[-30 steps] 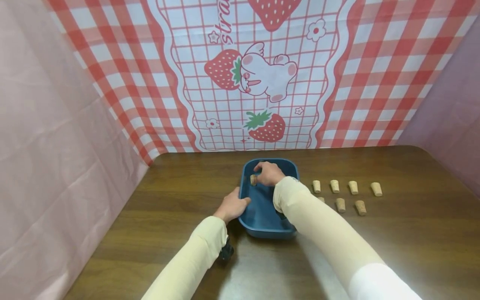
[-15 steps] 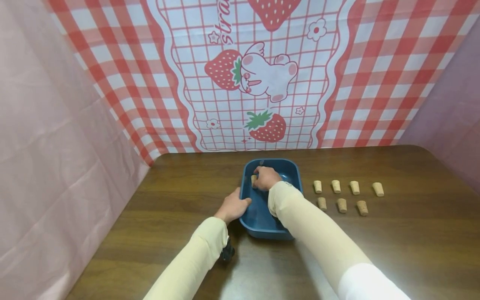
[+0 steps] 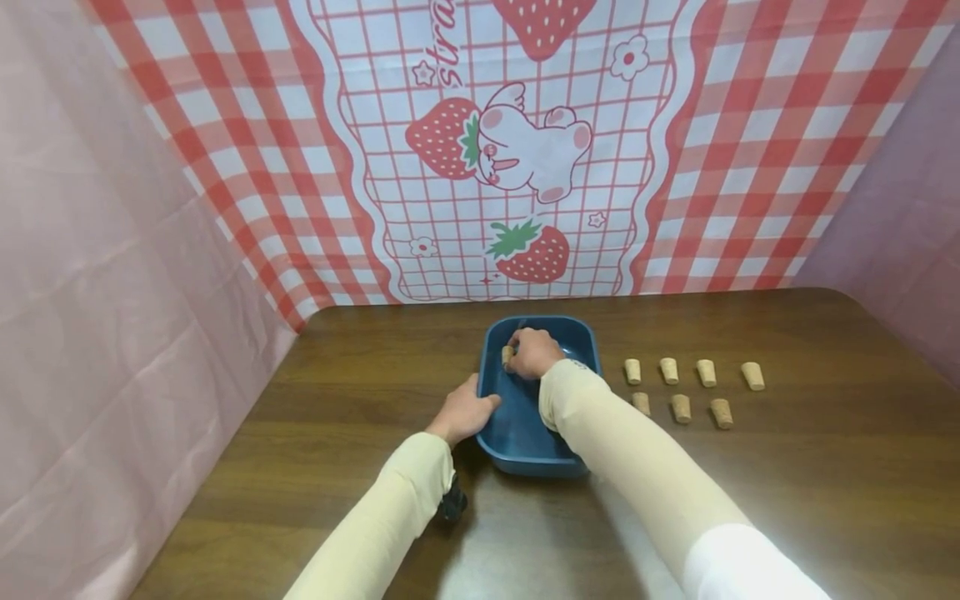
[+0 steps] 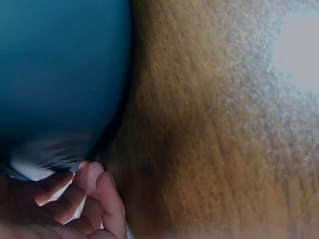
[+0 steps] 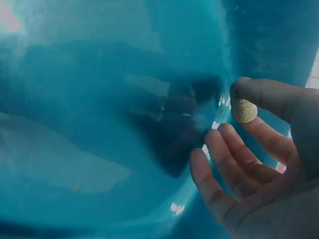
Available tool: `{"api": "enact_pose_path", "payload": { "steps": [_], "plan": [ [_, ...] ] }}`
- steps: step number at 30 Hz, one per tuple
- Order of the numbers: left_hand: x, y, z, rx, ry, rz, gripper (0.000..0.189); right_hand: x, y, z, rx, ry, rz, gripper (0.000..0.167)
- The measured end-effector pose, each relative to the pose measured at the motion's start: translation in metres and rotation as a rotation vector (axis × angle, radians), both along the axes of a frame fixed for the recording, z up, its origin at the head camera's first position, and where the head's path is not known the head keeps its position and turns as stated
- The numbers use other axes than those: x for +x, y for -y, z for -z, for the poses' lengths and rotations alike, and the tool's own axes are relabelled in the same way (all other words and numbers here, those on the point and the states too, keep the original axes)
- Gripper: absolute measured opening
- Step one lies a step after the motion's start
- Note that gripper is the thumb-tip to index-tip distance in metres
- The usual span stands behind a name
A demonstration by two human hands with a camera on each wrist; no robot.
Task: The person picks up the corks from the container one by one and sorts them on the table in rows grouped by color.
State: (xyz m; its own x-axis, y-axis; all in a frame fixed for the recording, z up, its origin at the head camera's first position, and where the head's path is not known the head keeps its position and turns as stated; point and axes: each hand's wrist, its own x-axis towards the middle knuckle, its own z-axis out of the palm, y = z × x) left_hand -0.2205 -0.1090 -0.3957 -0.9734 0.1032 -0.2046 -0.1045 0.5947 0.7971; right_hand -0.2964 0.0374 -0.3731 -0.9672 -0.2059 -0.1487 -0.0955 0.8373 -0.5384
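Note:
A dark blue plastic basin [image 3: 517, 433] sits on the table. My left hand [image 3: 463, 412] grips its left wall, thumb over the rim. In the left wrist view the fingers [image 4: 107, 191] lie against the outside of the basin. Inside the basin, near its far left, my right hand [image 3: 534, 353] pinches a small tapered cork [image 3: 507, 355]. The right wrist view has that cork [image 5: 244, 110] between thumb and index finger, above the basin floor, while the other fingers are spread and touch no cork.
Right of the basin, several corks stand in two rows on the wooden table [image 3: 810, 492], among them a pale back-row cork [image 3: 669, 372] and a browner front-row cork [image 3: 681, 409]. A red-and-white checked strawberry cloth [image 3: 525, 150] hangs behind the table, and a pink cloth [image 3: 135, 292] at the left.
My right hand has shifted slightly within the basin, still pinching the cork. The left hand keeps its grip on the basin wall. The corks on the table have not moved.

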Motion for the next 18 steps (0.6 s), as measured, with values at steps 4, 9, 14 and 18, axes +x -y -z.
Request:
{"api": "enact_pose_path", "payload": {
  "steps": [4, 9, 14, 18],
  "plan": [
    [-0.001, 0.000, 0.000, -0.012, -0.007, 0.006, 0.047, -0.001, -0.005, -0.007, 0.012, 0.027, 0.002, 0.041],
    [-0.001, 0.000, -0.001, -0.008, -0.008, 0.007, 0.048, -0.001, -0.014, -0.024, 0.016, 0.030, -0.004, 0.040],
    [0.000, 0.000, 0.000, -0.008, -0.013, 0.005, 0.049, 0.000, -0.024, -0.039, 0.030, 0.027, -0.041, 0.040],
    [0.000, 0.001, 0.001, -0.014, -0.022, 0.005, 0.048, 0.003, -0.032, -0.052, 0.045, 0.010, -0.064, 0.041]
  ]
}}
